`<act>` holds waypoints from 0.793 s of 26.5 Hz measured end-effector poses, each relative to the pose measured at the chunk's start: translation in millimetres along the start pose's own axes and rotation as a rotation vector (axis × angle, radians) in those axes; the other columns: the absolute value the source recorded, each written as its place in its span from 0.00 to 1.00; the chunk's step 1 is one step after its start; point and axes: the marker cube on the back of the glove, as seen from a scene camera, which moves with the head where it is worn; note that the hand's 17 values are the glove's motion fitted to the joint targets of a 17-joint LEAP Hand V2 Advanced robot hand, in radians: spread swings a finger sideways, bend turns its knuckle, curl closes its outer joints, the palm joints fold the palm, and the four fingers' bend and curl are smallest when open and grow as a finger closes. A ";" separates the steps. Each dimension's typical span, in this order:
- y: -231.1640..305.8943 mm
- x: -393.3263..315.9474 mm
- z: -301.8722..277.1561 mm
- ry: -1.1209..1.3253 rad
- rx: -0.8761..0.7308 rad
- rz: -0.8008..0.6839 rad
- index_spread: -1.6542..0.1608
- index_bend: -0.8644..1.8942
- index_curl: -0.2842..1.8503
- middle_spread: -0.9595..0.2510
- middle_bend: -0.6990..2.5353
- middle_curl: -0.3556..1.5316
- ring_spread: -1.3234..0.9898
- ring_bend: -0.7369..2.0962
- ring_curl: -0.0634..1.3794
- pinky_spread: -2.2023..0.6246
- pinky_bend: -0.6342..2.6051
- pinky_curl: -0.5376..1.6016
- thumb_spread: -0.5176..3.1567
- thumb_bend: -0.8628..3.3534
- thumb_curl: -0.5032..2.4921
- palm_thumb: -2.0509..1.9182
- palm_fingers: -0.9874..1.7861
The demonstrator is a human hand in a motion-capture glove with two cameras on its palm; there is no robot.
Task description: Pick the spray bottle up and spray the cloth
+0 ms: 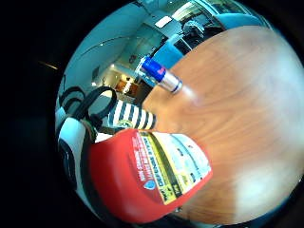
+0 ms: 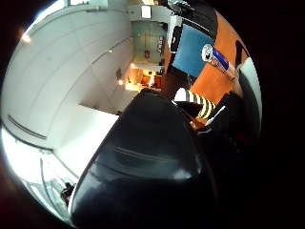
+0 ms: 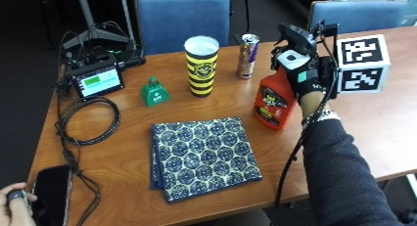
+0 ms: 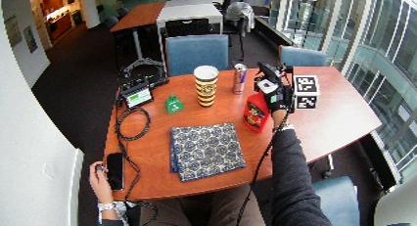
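Note:
A red spray bottle [image 3: 273, 102] with a black and white sprayer head stands upright at the right of the wooden table [image 3: 384, 118]. My gloved right hand [image 3: 306, 81] grips its neck, fingers curled round just under the head. I cannot tell whether its base touches the table. In the palm views the red labelled body [image 1: 147, 180] and the black sprayer head [image 2: 147, 162] sit close to the palm. A folded blue patterned cloth [image 3: 205, 157] lies flat near the front edge, left of the bottle and apart from it.
Behind the cloth stand a yellow and black striped cup [image 3: 201, 65], a drink can [image 3: 247, 56] and a small green bell [image 3: 155, 91]. A screen device [image 3: 98, 79] with coiled cables [image 3: 88, 121] and a phone [image 3: 49, 194] occupy the left side.

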 end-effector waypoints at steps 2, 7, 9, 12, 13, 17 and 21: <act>-1.3 3.8 9.2 0.006 -0.033 0.004 0.72 0.39 0.37 0.59 0.39 0.47 0.46 0.47 0.38 0.66 0.32 0.44 0.21 0.20 0.39 0.77 0.85; 1.7 -1.5 35.7 0.124 -0.237 -0.038 0.72 0.39 0.38 0.60 0.40 0.48 0.46 0.47 0.38 0.66 0.32 0.44 0.20 0.20 0.40 0.77 0.85; 4.1 -9.6 40.6 0.190 -0.354 -0.074 0.72 0.40 0.38 0.60 0.40 0.48 0.46 0.47 0.38 0.66 0.32 0.44 0.20 0.20 0.40 0.77 0.85; 7.4 -26.5 46.4 0.301 -0.549 -0.146 0.72 0.40 0.39 0.60 0.40 0.48 0.46 0.47 0.38 0.66 0.32 0.44 0.20 0.20 0.40 0.77 0.85; 8.7 -32.6 49.0 0.343 -0.612 -0.170 0.72 0.40 0.39 0.60 0.40 0.47 0.46 0.47 0.38 0.66 0.32 0.44 0.19 0.20 0.41 0.77 0.85; 12.0 -47.3 55.6 0.483 -0.789 -0.227 0.72 0.40 0.39 0.61 0.40 0.47 0.47 0.47 0.38 0.66 0.32 0.44 0.19 0.20 0.41 0.77 0.85; 19.7 -58.5 59.3 0.624 -0.913 -0.241 0.73 0.40 0.40 0.61 0.40 0.47 0.47 0.48 0.38 0.66 0.32 0.44 0.19 0.20 0.41 0.77 0.85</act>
